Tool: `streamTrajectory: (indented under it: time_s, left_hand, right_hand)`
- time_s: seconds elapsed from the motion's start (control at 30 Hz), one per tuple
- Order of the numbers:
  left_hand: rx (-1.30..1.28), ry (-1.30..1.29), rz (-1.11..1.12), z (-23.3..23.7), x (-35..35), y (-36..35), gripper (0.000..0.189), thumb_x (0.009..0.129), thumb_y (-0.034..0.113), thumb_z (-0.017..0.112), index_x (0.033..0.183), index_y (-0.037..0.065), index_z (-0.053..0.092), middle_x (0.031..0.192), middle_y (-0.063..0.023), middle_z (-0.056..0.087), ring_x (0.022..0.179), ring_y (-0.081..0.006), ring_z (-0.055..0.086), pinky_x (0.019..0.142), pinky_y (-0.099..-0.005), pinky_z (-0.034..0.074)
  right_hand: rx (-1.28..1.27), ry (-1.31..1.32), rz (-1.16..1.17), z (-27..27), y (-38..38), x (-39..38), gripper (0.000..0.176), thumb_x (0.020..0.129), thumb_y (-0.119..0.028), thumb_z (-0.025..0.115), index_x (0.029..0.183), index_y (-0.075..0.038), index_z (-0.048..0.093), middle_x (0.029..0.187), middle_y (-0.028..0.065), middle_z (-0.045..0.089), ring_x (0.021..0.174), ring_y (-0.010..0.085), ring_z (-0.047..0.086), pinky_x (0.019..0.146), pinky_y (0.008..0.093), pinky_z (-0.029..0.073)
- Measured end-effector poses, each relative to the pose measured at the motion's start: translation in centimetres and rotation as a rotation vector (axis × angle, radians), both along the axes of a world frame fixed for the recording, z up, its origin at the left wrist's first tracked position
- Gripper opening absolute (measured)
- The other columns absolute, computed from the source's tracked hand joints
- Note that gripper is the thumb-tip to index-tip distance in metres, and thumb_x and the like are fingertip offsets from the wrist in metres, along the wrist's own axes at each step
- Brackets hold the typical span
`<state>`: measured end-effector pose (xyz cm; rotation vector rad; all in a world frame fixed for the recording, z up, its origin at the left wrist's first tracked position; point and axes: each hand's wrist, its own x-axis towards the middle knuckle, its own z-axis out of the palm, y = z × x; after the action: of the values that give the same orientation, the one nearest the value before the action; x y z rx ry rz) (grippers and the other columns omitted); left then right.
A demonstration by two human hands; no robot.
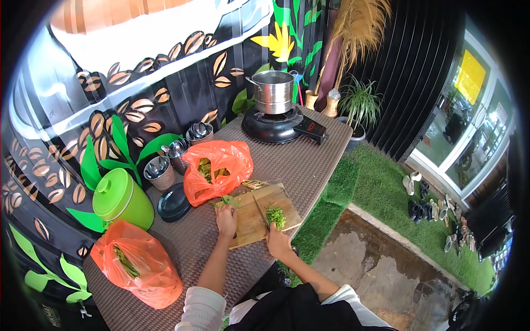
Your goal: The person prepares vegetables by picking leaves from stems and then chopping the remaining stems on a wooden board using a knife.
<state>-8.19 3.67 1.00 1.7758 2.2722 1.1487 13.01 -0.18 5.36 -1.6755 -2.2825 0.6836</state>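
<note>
A wooden cutting board (248,223) lies on the brown woven-textured table (190,243). Chopped greens (275,217) are heaped on its right part. My right hand (279,241) is closed on a knife (260,209), whose blade points up and left across the board beside the heap. My left hand (226,219) is closed at the board's left edge, next to some leafy greens (230,201); what its fingers hold is too small to make out. Pale stems (254,184) lie at the board's far edge, close to an open orange bag (237,157) with greens inside.
Another orange bag (157,278) stands near left, beside a green lidded container (124,198). Dark plates (174,202) and cutlery holders (160,174) line the wall side. A steel pot (274,91) sits on a black portable stove (270,126) at the far end.
</note>
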Motion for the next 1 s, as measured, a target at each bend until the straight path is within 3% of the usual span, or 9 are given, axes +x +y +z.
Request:
streamTrajectory:
  time_s: [0.2, 0.4, 0.53, 0.6, 0.63, 0.7, 0.73, 0.8, 1.0]
  left_hand:
    - [0.25, -0.683, -0.205, 4.7, 4.4, 0.0, 0.012, 0.084, 0.006, 0.065, 0.088, -0.002, 0.057, 0.084, -0.0104, 0.064, 0.07, -0.017, 0.065, 0.06, -0.0267, 0.052]
    - [0.084, -1.309, -0.039, 2.3, 5.8, -1.0, 0.022, 0.084, 0.007, 0.066, 0.095, -0.004, 0.051, 0.085, -0.0135, 0.066, 0.076, -0.019, 0.068, 0.059, -0.0266, 0.056]
    - [-0.096, -1.153, 0.06, 1.2, 5.6, -2.1, 0.029, 0.082, 0.007, 0.067, 0.104, -0.002, 0.05, 0.085, -0.012, 0.065, 0.071, -0.0235, 0.068, 0.059, -0.0305, 0.055]
    - [-0.251, -0.58, 0.132, 2.0, 5.6, -2.6, 0.032, 0.078, 0.006, 0.069, 0.106, 0.001, 0.054, 0.093, -0.0125, 0.064, 0.084, -0.03, 0.066, 0.07, -0.0358, 0.053]
    - [-0.252, -0.579, 0.132, 3.1, 5.9, -3.1, 0.032, 0.078, 0.006, 0.069, 0.106, 0.001, 0.054, 0.093, -0.0125, 0.064, 0.084, -0.03, 0.066, 0.07, -0.0358, 0.053]
    - [0.111, -0.01, 0.088, 4.9, 6.4, -3.6, 0.029, 0.073, 0.003, 0.067, 0.1, 0.004, 0.061, 0.101, -0.0132, 0.062, 0.099, -0.0331, 0.058, 0.085, -0.0378, 0.047]
    - [0.112, -0.009, 0.087, 5.1, 6.1, -3.3, 0.029, 0.073, 0.003, 0.067, 0.1, 0.004, 0.061, 0.101, -0.0132, 0.062, 0.099, -0.0331, 0.058, 0.085, -0.0378, 0.047]
    - [0.047, -0.042, -0.369, 5.1, 5.0, -2.6, 0.024, 0.07, 0.002, 0.066, 0.094, 0.004, 0.064, 0.105, -0.0146, 0.061, 0.106, -0.0314, 0.051, 0.091, -0.0381, 0.042]
    - [0.089, -0.013, -0.609, 0.7, 4.1, 0.0, 0.02, 0.07, 0.001, 0.065, 0.089, 0.004, 0.067, 0.091, -0.014, 0.063, 0.092, -0.0316, 0.058, 0.084, -0.0382, 0.047]
  right_hand:
    - [-0.028, 0.034, 0.032, -1.0, -0.8, -0.4, 0.027, 0.089, -0.019, 0.048, 0.105, 0.0, 0.037, 0.076, 0.0282, 0.061, 0.075, 0.0457, 0.062, 0.066, 0.0536, 0.05]
    - [-0.017, -0.033, -0.042, -1.0, 1.0, 1.0, 0.025, 0.089, -0.021, 0.047, 0.104, -0.002, 0.039, 0.078, 0.0256, 0.064, 0.077, 0.0416, 0.064, 0.069, 0.0512, 0.051]
    - [-0.014, 0.058, -0.05, -1.1, 0.4, 1.2, 0.026, 0.088, -0.019, 0.048, 0.105, -0.002, 0.038, 0.081, 0.0295, 0.061, 0.078, 0.0469, 0.061, 0.07, 0.0542, 0.049]
    - [0.013, 0.063, -0.058, -1.2, 0.3, 1.1, 0.025, 0.089, -0.018, 0.048, 0.105, -0.002, 0.038, 0.083, 0.0306, 0.06, 0.08, 0.0471, 0.061, 0.071, 0.0546, 0.049]
    - [0.013, 0.064, -0.059, -1.1, 0.3, 1.2, 0.025, 0.089, -0.018, 0.048, 0.105, -0.002, 0.038, 0.083, 0.0306, 0.06, 0.08, 0.0471, 0.061, 0.071, 0.0546, 0.049]
    - [-0.041, 0.053, -0.05, -1.0, 0.5, 1.2, 0.025, 0.089, -0.018, 0.048, 0.106, -0.002, 0.039, 0.083, 0.0304, 0.061, 0.081, 0.047, 0.061, 0.071, 0.0544, 0.049]
    - [-0.04, 0.055, -0.051, -1.0, 0.6, 1.2, 0.025, 0.089, -0.018, 0.048, 0.106, -0.002, 0.039, 0.083, 0.0304, 0.061, 0.081, 0.047, 0.061, 0.071, 0.0544, 0.049]
    - [-0.062, 0.037, -0.061, -1.0, 0.6, 1.1, 0.025, 0.088, -0.018, 0.048, 0.105, -0.002, 0.039, 0.084, 0.0296, 0.061, 0.082, 0.0466, 0.061, 0.071, 0.0541, 0.049]
    - [-0.052, -0.024, 0.041, -0.2, 1.3, 1.8, 0.022, 0.09, -0.016, 0.045, 0.103, 0.0, 0.04, 0.084, 0.0267, 0.064, 0.083, 0.0428, 0.064, 0.073, 0.0508, 0.051]
